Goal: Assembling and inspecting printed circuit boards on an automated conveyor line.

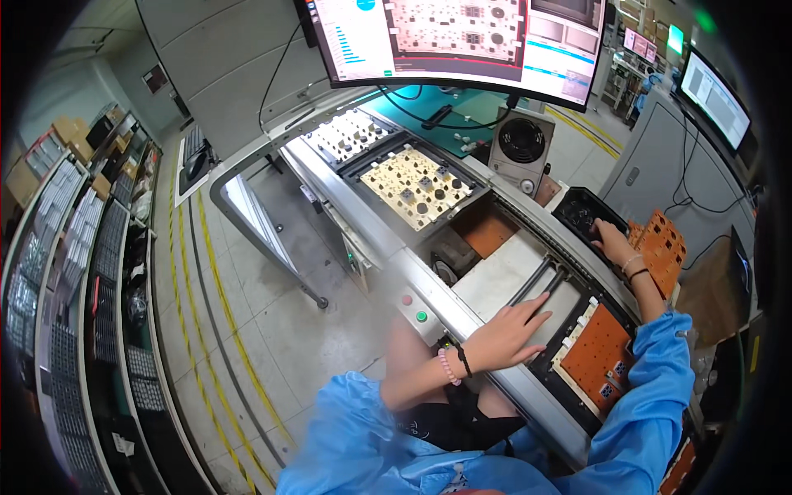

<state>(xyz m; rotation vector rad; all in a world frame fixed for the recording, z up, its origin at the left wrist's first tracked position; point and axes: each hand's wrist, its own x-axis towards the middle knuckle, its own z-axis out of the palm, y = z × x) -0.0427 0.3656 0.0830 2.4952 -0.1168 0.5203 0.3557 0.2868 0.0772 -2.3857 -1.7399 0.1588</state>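
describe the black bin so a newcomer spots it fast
From the big monitor at the top, drop to the fan box below it. The bin sits to its lower right, the right hand reaching in. It's an open black box holding dark parts, unlike the orange board beside it.

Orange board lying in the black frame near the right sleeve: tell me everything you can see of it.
The orange board is a flat, four-sided circuit board, matte-looking, with small dark specks. Two small squarish parts sit near its lower right corner; white blocks line its left side. It lies flat in the black frame on the rail line. The right blue sleeve passes close to its right edge; whether they touch is unclear.
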